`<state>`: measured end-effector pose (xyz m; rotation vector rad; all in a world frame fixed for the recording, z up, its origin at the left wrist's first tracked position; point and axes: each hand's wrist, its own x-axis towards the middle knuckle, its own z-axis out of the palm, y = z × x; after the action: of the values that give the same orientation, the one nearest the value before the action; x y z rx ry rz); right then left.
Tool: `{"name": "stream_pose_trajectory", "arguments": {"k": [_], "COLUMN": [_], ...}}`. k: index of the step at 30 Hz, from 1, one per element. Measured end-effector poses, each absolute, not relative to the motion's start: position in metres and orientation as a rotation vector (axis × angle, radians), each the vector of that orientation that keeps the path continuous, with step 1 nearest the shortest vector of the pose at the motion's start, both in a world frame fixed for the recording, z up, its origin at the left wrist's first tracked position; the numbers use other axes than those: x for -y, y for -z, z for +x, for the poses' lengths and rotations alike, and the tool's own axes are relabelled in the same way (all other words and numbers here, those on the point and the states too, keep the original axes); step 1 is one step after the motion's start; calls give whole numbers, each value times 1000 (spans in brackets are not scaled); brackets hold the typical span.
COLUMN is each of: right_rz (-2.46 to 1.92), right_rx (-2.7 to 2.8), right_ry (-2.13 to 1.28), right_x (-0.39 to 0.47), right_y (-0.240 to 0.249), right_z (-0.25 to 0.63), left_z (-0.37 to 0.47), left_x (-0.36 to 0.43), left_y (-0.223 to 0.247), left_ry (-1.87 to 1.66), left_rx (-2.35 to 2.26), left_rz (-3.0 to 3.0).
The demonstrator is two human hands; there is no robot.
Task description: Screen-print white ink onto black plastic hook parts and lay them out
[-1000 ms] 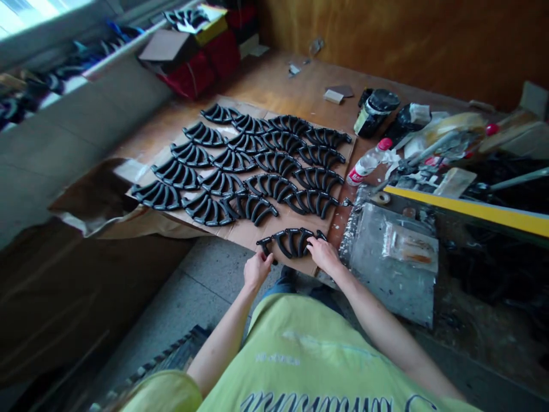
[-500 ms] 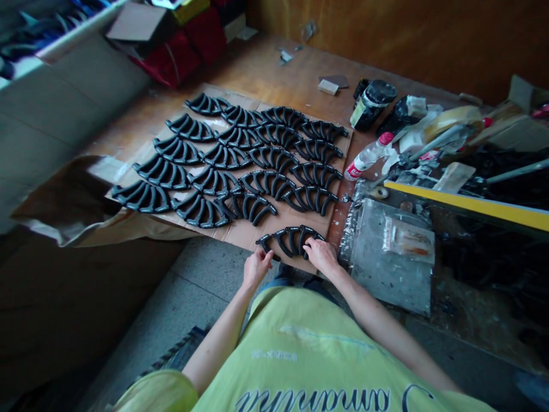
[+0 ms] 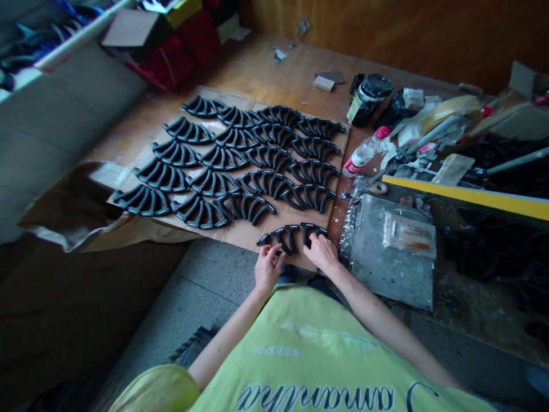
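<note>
Several black curved pieces (image 3: 290, 239) lie in a short arc near the front edge of the cardboard sheet (image 3: 295, 218). My right hand (image 3: 321, 250) is closed on a black piece at the arc's right end, its fingertips partly hidden against it. Below the arc's left part is my left hand (image 3: 269, 266), fingers apart and slightly curled, with nothing visible between them. A gap separates the right-hand pieces from the others. Beyond my hands, rows of black fan-shaped sets (image 3: 214, 183) cover the cardboard.
A plastic bottle with a red cap (image 3: 364, 153) and black-stained jars (image 3: 371, 100) stand on the right. Nearer me lies a grey board (image 3: 377, 257), beside a long yellow strip (image 3: 467, 197). Red bags (image 3: 171, 63) sit at the back left.
My left hand has moved right along the arc, and its fingers have spread. A gap has opened between the pieces by my right hand, which has stayed at the right end.
</note>
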<state>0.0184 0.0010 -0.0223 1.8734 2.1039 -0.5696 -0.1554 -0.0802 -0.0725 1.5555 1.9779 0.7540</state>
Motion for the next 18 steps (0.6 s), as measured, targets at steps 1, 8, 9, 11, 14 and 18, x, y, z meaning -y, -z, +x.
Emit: {"name": "stream_pose_trajectory", "arguments": {"k": [1,8,9,11,14,18], "right_rz": [1862,1887,1901,1921,1940,1974], "right_rx": [-2107,-2108,-2097,-2077,-2050,-2014], "right_ry": [566,580,584,597,626,635], "right_x": [-1,2,2,2,0,-3], "right_y": [23,25,25,25,23,22], "right_z": [20,21,20,19,17,14], "left_z": [-153,-148,-148,-151,-155,-161], "left_x": [78,60,57,48,33,16], "left_y": [72,64,64,64,66,66], "left_ry": [-716,-441,-431,-420,-416,-382], "left_rx": [-1976,-2012,-2023,-2033,-2013,-1932], "left_rz": [1578,1693,1709,1748,1826,1922]}}
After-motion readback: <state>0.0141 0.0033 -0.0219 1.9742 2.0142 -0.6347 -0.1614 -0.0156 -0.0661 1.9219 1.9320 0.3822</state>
